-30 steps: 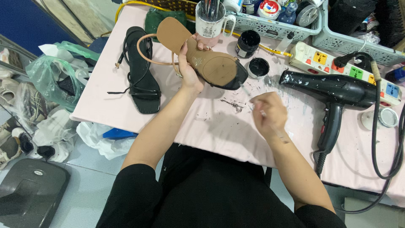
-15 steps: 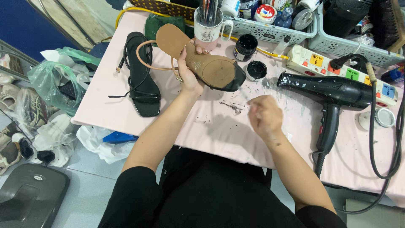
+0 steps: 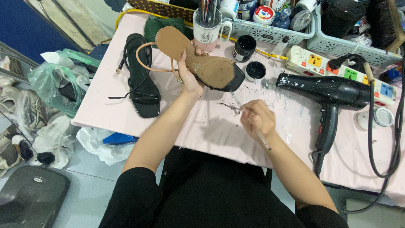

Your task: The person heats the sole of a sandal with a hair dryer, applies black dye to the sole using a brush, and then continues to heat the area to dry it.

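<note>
Holding the tan sandal [image 3: 198, 63] sole-up in your left hand [image 3: 189, 78], above the pink worktop [image 3: 211, 122] in the upper middle of the frame: fingers wrapped over the edge of the sole, thumb underneath, grip closed. Toe end of the sole shows black; the heel end is bare tan. Your right hand [image 3: 256, 119] sits at frame centre, fingers closed round a thin brush [image 3: 249, 122], tip pointing left, resting low over smeared paint marks on the worktop. Open black paint jar [image 3: 244, 47] and its lid [image 3: 255, 70] lie just right of the sandal's toe. Judgement: keep the sole tilted toward you so the painted edge faces the light, and brace your left wrist so the sandal does not rock. Load the brush lightly and wipe off the excess; work from the black toe outward, keeping clear of the tan strap [image 3: 149, 63]. Black sandal [image 3: 141, 82] lies at left, hair dryer [image 3: 329, 90] at right, near the power strip [image 3: 337, 69].
</note>
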